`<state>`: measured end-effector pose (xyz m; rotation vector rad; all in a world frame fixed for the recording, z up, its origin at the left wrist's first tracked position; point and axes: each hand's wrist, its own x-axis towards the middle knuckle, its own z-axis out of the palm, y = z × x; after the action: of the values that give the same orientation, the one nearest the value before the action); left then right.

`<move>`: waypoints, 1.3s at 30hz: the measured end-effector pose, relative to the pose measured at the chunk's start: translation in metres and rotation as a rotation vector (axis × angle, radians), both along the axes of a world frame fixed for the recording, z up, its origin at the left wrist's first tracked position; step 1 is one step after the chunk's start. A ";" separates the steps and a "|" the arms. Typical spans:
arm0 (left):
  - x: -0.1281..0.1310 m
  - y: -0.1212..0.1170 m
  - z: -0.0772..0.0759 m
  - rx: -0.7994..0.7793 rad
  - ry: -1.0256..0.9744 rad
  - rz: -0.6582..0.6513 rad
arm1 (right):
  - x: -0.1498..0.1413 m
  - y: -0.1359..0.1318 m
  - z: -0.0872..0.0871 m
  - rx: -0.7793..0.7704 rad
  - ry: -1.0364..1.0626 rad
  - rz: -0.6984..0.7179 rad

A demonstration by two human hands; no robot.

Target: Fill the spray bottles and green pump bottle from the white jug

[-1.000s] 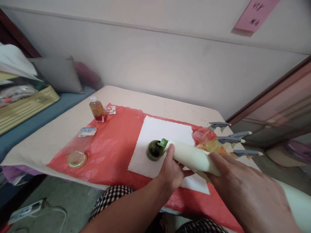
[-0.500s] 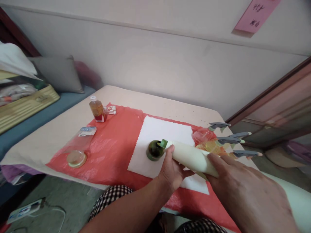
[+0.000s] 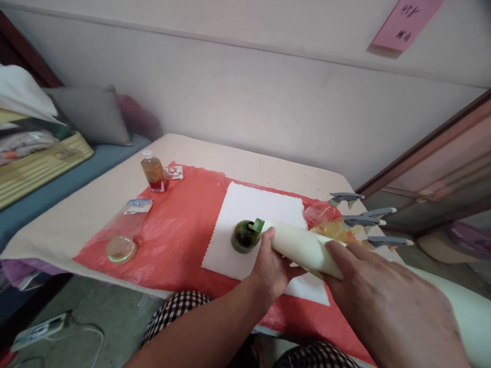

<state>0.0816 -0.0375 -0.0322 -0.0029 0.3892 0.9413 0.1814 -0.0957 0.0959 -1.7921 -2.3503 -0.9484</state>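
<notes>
Both my hands are closed around a long pale-green tube point(image 3: 303, 246) that slopes down to the left and runs out of view at the right. My left hand point(image 3: 273, 266) supports it near its narrow end, thumb on top. My right hand point(image 3: 383, 296) grips it farther back from above. A translucent green piece point(image 3: 258, 225) sticks out of the tube's end, at the rim of a small round green container point(image 3: 242, 244). The container looks dark inside; its contents I cannot make out. It stands on a white scallop-edged sheet point(image 3: 264, 199).
Red plastic point(image 3: 184, 220) covers part of the table point(image 3: 245, 163). Bottles with grey trigger sprayers point(image 3: 360, 221) lie at the right. On the left are an amber bottle point(image 3: 154, 173), a clear packet point(image 3: 130, 214) and a round lidded tub point(image 3: 121, 249). A power strip point(image 3: 40, 329) lies on the floor.
The tube and both hands hold nearly the same place. The view has shifted only very slightly.
</notes>
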 end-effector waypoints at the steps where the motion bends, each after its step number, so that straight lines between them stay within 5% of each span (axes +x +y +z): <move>1: 0.000 0.000 0.000 -0.002 -0.003 0.001 | 0.000 0.000 0.000 0.004 -0.003 -0.001; 39: 0.002 0.000 0.001 0.012 -0.085 0.052 | -0.004 -0.004 0.002 -0.002 -0.062 0.009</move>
<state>0.0836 -0.0373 -0.0313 -0.0420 0.3059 0.9910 0.1775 -0.1000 0.0976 -1.7762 -2.3938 -1.0158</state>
